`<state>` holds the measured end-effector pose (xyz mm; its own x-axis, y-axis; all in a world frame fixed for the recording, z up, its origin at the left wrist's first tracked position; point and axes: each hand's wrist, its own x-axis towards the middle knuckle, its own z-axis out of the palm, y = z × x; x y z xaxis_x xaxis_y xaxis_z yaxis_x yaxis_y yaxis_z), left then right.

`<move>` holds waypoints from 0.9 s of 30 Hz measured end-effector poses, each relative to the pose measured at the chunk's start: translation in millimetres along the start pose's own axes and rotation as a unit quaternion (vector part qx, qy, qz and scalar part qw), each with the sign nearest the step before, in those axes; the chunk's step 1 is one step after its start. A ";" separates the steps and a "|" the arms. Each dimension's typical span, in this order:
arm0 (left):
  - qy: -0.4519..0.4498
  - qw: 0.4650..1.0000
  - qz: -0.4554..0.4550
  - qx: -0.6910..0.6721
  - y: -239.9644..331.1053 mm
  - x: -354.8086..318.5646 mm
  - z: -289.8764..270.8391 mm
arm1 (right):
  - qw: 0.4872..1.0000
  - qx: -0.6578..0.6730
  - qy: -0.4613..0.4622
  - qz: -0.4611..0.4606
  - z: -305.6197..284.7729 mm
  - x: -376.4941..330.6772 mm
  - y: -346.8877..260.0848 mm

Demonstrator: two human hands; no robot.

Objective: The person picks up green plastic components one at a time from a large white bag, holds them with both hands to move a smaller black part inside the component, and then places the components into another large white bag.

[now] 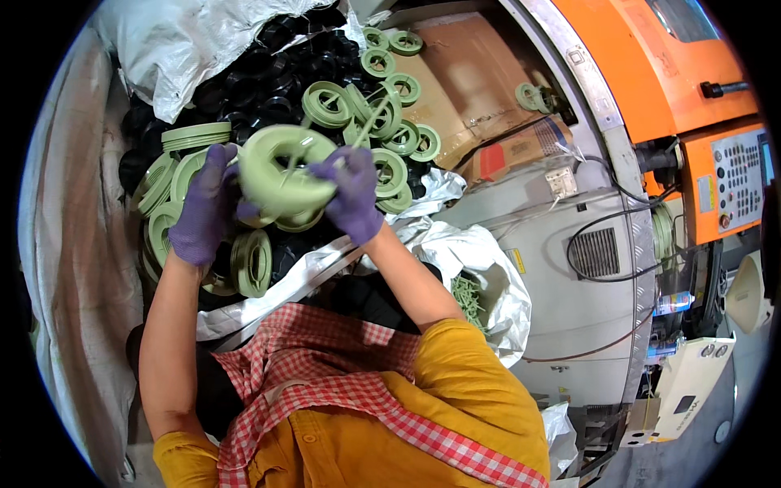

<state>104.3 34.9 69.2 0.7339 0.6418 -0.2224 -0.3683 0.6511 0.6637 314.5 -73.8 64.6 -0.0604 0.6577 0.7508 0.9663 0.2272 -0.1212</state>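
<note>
A pale green plastic ring (268, 195), smeared by motion, is held up in front of me over a heap of parts. My left hand (199, 211), in a purple knit glove, grips its left edge. My right hand (354, 191), gloved the same way, is closed at the ring's right side, its fingers near the central opening. A thin green plastic sprue (374, 118) sticks up out of the right fist. More green rings (252, 262) lie below and around the left hand, and several green spoked rings (329, 104) lie beyond the right.
Black round parts (236, 89) fill the large white sack (171, 49). To my right, a smaller white bag (508, 313) contains green sprue scraps (468, 301). Cardboard (464, 65) lies farther off, beside a grey machine housing (561, 325) and an orange control panel (732, 183).
</note>
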 end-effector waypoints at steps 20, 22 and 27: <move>0.084 0.985 0.124 0.086 -17.0 4.2 5.5 | 0.555 0.701 0.026 0.447 7.8 19.2 -100.7; 0.109 0.977 0.151 0.104 -18.1 0.1 13.0 | 0.615 0.661 0.055 0.427 25.7 5.7 -96.4; 0.101 0.987 0.119 0.038 -10.7 3.3 -2.3 | 0.347 0.735 0.203 0.546 48.2 -1.0 -94.1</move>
<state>109.4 31.0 59.7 0.5001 0.8458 -0.1858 -0.4668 0.4440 0.7648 211.6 -61.2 44.0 0.4690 0.8411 -0.2695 -0.8321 0.3185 -0.4540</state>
